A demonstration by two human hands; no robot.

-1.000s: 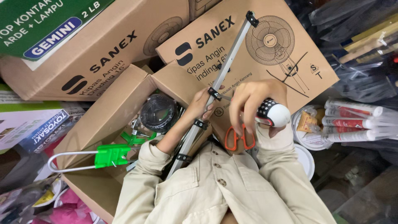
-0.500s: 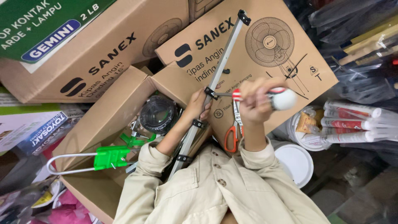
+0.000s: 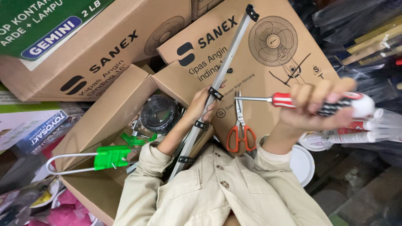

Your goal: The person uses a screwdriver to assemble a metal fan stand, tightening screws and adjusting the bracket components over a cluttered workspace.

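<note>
- Stacked brown cardboard fan boxes (image 3: pixel 125 54) fill the background of a crowded stockroom, with dark plastic-wrapped goods at the right edge and a pink bag at the lower left corner.
- Left hand (image 3: pixel 204 106) is closed round a long grey metal bar (image 3: pixel 217 83) fitted with black clips; the bar slants from the person's chest up across the printed box.
- Right hand (image 3: pixel 318 104) is clenched on the black-and-white ribbed handle of a screwdriver (image 3: pixel 284 100), red collar showing and thin steel shaft pointing left toward the bar.
- Orange-handled scissors (image 3: pixel 240 125) lie blades-up on the box face, between the two hands and just below the shaft.
- Open carton (image 3: pixel 100 125) at the left holds a coiled black wire fan guard (image 3: pixel 159 113), green plastic parts and a bent steel loop with a green clamp (image 3: pixel 104 157).
- Risk, as judged: the smooth bar could slide through the one-handed grip, and the bare tip, held near the left fingers, could jab them if it slips off a clip.
</note>
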